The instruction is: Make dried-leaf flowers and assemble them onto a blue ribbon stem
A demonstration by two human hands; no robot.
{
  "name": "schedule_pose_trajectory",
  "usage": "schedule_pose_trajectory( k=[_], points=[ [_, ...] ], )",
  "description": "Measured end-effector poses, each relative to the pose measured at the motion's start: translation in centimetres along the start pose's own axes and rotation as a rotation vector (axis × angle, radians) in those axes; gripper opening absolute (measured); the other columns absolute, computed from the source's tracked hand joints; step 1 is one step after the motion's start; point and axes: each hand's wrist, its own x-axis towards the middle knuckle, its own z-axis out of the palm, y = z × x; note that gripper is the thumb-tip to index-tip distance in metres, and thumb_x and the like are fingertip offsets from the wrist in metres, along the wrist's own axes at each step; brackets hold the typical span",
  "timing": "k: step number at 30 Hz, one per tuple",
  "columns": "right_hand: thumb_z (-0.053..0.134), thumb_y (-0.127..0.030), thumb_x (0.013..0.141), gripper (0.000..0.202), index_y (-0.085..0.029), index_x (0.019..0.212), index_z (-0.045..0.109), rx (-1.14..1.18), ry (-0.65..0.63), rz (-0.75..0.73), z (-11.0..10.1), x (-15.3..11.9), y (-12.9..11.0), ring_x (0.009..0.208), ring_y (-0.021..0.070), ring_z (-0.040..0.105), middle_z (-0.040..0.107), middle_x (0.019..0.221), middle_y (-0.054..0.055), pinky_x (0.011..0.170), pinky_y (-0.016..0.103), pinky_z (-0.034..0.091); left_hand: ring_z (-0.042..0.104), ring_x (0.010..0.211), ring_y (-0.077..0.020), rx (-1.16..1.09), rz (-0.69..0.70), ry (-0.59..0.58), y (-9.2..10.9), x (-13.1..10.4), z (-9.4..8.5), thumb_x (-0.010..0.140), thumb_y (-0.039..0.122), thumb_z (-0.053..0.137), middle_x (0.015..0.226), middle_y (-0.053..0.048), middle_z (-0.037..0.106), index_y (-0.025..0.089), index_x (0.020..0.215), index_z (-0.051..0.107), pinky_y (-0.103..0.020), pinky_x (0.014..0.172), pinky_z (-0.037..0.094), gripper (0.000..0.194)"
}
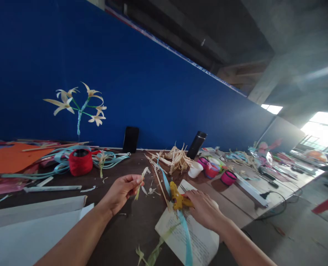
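My left hand is closed in a pinch on a small pale husk flower piece, whose greenish lower end hangs below the fingers. My right hand is around the handle of a yellow glue gun, which lies over a printed paper sheet. A light blue ribbon runs over the sheet and past the glue gun. Pale husk scraps lie just right of my left hand. Green husk strips lie at the bottom.
A stem of pale husk flowers stands upright before the blue partition. Behind my hands are a red ribbon roll, a phone, dry husks, a black flask, a white cup and pink-and-black rolls.
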Motion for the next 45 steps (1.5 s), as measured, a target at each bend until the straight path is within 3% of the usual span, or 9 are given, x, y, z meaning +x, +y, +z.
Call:
schedule_pose_trajectory(
  k=[7, 14, 20, 23, 28, 36, 45],
  points=[
    [0.048, -0.005, 0.062, 0.038, -0.019, 0.097, 0.052, 0.073, 0.053, 0.005, 1.1, 0.7, 0.1, 0.097, 0.0241, 0.052, 0.058, 0.099, 0.008, 0.08, 0.03, 0.036, 0.038, 0.046, -0.004, 0.031, 0.014, -0.021, 0.1, 0.0, 0.1, 0.062, 0.034, 0.077, 0.061, -0.001, 0.061, 0.013, 0.07, 0.068, -0.019, 0.046, 0.028, 0.024],
    [0.049, -0.005, 0.061, 0.046, -0.022, 0.104, 0.051, 0.287, 0.26, -0.03, -1.0, 0.2, -0.5, 0.091, 0.0221, 0.055, 0.059, 0.099, 0.004, 0.08, 0.032, 0.04, 0.034, 0.045, -0.0045, 0.035, 0.034, -0.055, -0.2, 0.1, 0.0, 0.066, 0.034, 0.074, 0.052, 0.003, 0.052, 0.013, 0.07, 0.068, -0.02, 0.047, 0.024, 0.023],
    [0.059, -0.026, 0.078, 0.01, -0.025, 0.088, 0.061, 0.747, 0.474, -0.041, -0.3, -1.2, -4.3, 0.078, 0.0214, 0.063, 0.065, 0.088, 0.004, 0.067, 0.028, 0.052, 0.033, 0.046, -0.0052, 0.066, 0.038, -0.052, 0.0, -0.1, 0.3, 0.069, 0.036, 0.072, 0.053, 0.002, 0.052, 0.012, 0.069, 0.068, -0.021, 0.047, 0.024, 0.024],
    [0.061, -0.03, 0.078, 0.013, -0.024, 0.089, 0.065, 0.831, 0.508, -0.068, 0.0, -1.6, -6.9, 0.083, 0.0232, 0.064, 0.064, 0.088, 0.006, 0.071, 0.029, 0.054, 0.033, 0.046, -0.0056, 0.073, 0.041, -0.054, 0.1, -0.3, 0.4, 0.068, 0.036, 0.072, 0.052, 0.002, 0.051, 0.012, 0.069, 0.067, -0.021, 0.046, 0.023, 0.025],
    [0.06, -0.029, 0.079, 0.016, -0.024, 0.093, 0.065, 0.84, 0.542, -0.137, 0.4, -1.7, -9.1, 0.089, 0.0228, 0.062, 0.061, 0.102, 0.008, 0.075, 0.03, 0.054, 0.033, 0.047, -0.0067, 0.109, 0.056, -0.071, 0.0, -0.2, 0.5, 0.069, 0.036, 0.071, 0.049, 0.003, 0.048, 0.012, 0.069, 0.068, -0.022, 0.047, 0.022, 0.025],
    [0.062, -0.032, 0.079, 0.018, -0.025, 0.095, 0.063, 0.907, 0.501, -0.074, 3.1, -2.0, -8.1, 0.072, 0.0196, 0.062, 0.066, 0.086, 0.005, 0.067, 0.029, 0.053, 0.034, 0.047, -0.0064, 0.12, 0.068, -0.07, 0.1, -0.2, 0.6, 0.069, 0.036, 0.071, 0.049, 0.003, 0.05, 0.013, 0.067, 0.068, -0.021, 0.048, 0.025, 0.024],
    [0.062, -0.032, 0.079, 0.017, -0.025, 0.094, 0.063, 0.918, 0.491, -0.082, 2.2, -1.9, -8.7, 0.075, 0.021, 0.064, 0.067, 0.082, 0.004, 0.067, 0.029, 0.053, 0.034, 0.046, -0.007, 0.129, 0.08, -0.063, 0.3, -0.3, 1.0, 0.067, 0.036, 0.072, 0.056, 0.0, 0.058, 0.013, 0.067, 0.068, -0.023, 0.046, 0.024, 0.023]
  ],
)
